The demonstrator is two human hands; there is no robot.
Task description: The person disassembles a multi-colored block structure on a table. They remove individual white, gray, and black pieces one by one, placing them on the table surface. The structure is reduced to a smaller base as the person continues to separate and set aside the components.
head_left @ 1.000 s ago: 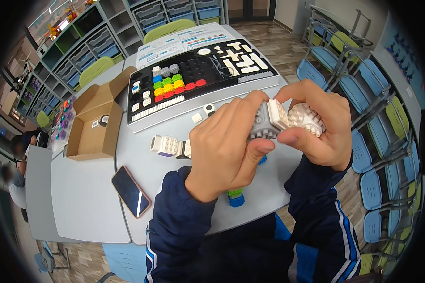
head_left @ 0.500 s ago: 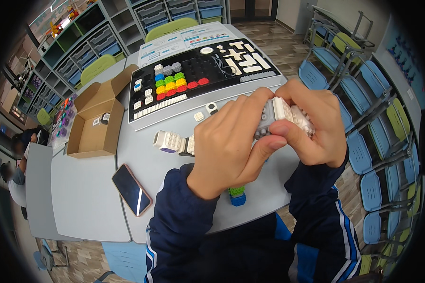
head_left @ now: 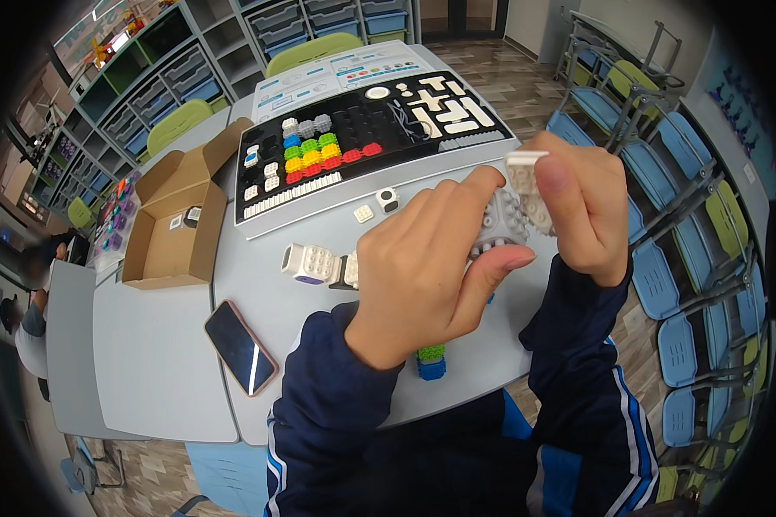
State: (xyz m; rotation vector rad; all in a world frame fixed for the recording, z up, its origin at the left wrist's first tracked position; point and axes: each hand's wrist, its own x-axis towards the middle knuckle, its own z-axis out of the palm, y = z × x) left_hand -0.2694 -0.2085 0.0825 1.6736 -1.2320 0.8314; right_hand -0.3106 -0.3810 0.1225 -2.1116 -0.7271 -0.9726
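My left hand (head_left: 431, 267) grips a grey studded building block (head_left: 502, 222) between thumb and fingers, above the right part of the table. Close beside it, my right hand (head_left: 588, 207) pinches a white studded building piece (head_left: 522, 179) under its thumb, its flat side tilted upward. My fingers hide where the two pieces face each other. Partly behind my left hand lies a white studded assembly with a dark joint (head_left: 312, 264). A green and blue block stack (head_left: 432, 362) shows below my left wrist.
A black-lined kit tray (head_left: 353, 121) with coloured blocks and white parts stands at the back. A small white tile (head_left: 364, 213) and a white block with a black circle (head_left: 388, 200) lie before it. Leftward are an open cardboard box (head_left: 171, 246) and a phone (head_left: 241, 346).
My right hand has turned and tipped the white piece, which now stands higher with its flat side up. My left hand stays nearly in place with the grey block.
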